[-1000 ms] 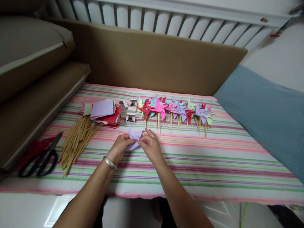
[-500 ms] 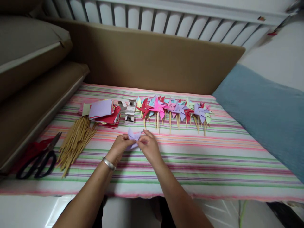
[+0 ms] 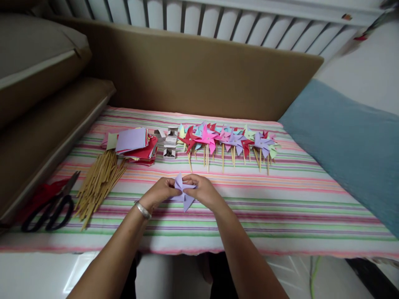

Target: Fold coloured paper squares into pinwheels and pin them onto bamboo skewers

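A lilac paper pinwheel (image 3: 187,201) is held between my two hands above the striped cloth, its folded points spread around the centre. My left hand (image 3: 161,191), with a silver bangle at the wrist, pinches it from the left, thumb near the middle. From the right, my right hand (image 3: 203,190) grips it with thumb and fingers. The fingertips behind the paper are partly hidden. Beyond my hands lies a row of finished-looking pinwheels (image 3: 208,139) on wooden sticks, in pink, red, lilac, blue and green.
Left of the pinwheels are small open boxes (image 3: 170,142) with dark bits inside and a stack of coloured paper (image 3: 132,140). Nearer me lie a pile of wooden sticks (image 3: 99,182) and black-handled scissors (image 3: 54,207). Cushions (image 3: 56,124) and a brown panel (image 3: 202,79) border the striped cloth (image 3: 280,224).
The lilac paper has opened out from a partly folded shape into a pinwheel with spread points. Both hands have shifted slightly right, and my right fingers now grip its right side.
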A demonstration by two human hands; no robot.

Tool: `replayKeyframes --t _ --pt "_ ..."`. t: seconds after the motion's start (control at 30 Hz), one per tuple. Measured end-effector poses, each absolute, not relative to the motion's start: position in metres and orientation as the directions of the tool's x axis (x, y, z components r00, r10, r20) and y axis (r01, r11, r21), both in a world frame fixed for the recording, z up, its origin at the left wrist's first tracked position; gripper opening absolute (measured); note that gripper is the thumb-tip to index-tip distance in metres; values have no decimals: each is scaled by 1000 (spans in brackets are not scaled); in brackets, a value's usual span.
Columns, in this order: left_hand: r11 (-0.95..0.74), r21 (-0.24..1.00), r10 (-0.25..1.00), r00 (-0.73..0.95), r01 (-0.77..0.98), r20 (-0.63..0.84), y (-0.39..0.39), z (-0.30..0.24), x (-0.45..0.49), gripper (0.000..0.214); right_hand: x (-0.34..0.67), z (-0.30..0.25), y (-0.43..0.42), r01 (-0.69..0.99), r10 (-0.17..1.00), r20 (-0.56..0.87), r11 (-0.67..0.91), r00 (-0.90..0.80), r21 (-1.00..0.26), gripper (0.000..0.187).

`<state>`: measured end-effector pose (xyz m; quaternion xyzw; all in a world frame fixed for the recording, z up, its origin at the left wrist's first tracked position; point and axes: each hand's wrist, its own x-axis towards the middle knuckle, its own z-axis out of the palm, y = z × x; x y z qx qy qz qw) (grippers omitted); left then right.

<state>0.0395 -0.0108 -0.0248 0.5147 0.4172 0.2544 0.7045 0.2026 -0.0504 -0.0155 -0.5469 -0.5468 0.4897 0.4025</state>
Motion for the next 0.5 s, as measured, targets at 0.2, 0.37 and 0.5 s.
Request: replayKeyframes --t 0.2,0.37,0.5 --pt "332 942 798 516 55 -311 -10 -25 40 9 200 -17 -50 95 988 -106 -96 -116 -991 34" --pt "376 925 847 423 -50 -321 -8 -22 40 22 200 -17 -45 -23 986 -164 -165 -34 -986 32" --pt "460 860 859 355 -220 -368 -13 -20 44 31 199 -18 -41 -137 963 -223 -203 151 -970 36"
